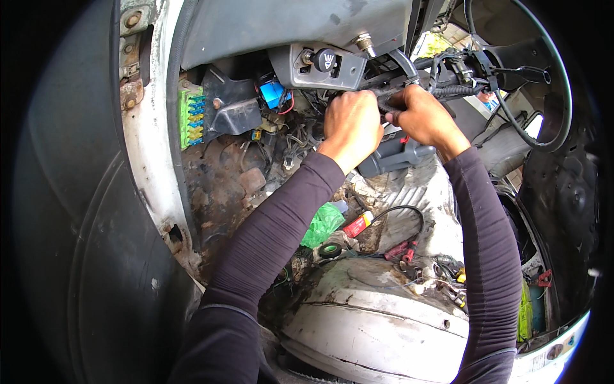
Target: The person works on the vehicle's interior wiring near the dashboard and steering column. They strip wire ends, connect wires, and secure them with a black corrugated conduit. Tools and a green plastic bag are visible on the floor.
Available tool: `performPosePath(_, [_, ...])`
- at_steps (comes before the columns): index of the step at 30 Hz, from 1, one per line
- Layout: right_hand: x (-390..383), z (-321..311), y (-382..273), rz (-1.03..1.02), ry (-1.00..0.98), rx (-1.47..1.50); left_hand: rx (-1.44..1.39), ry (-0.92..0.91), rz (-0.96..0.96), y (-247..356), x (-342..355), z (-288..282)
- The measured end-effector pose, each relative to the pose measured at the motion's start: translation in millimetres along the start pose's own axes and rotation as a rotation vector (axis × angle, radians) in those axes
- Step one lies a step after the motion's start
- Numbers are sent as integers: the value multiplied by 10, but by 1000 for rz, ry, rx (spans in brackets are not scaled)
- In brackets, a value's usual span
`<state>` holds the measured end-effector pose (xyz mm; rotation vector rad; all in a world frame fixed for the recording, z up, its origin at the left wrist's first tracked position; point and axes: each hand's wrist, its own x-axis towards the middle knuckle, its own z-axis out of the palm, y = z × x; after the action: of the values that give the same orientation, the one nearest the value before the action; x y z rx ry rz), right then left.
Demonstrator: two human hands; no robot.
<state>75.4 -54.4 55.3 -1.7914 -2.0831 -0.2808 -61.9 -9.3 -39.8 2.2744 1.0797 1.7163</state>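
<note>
Both my hands work close together under the dashboard (288,29), just below a panel with a black knob (323,61). My left hand (352,125) is closed, its back toward me, and whatever its fingers hold is hidden. Beside it, my right hand (425,118) is curled round a black corrugated cable sleeve (385,102), thumb pointing toward the left hand. More ribbed sleeve and wiring (451,91) run on to the right, toward the steering column. A dark grey plastic part (396,157) lies beneath my hands.
The steering wheel (566,96) curves at the right. A green fuse box (190,118) and a blue relay (274,95) sit left among loose wires. On the dirty floor lie a green plastic bag (323,224), a tape roll (330,250) and red-handled pliers (403,249), behind a white wheel arch (377,320).
</note>
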Motion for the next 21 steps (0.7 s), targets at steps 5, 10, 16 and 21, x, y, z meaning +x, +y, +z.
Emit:
performPosePath(5, [102, 87, -36, 61, 66, 59, -101, 208, 14, -3, -22, 122])
performPosePath(10, [-182, 90, -43, 164, -136, 528, -89, 207, 114, -188, -127, 97])
performPosePath(16, [-112, 116, -3, 120, -131, 555, -5, 159, 90, -258, -161, 36])
performPosePath(21, [-64, 245, -54, 124, -49, 586, -134, 115, 9, -214, -132, 14])
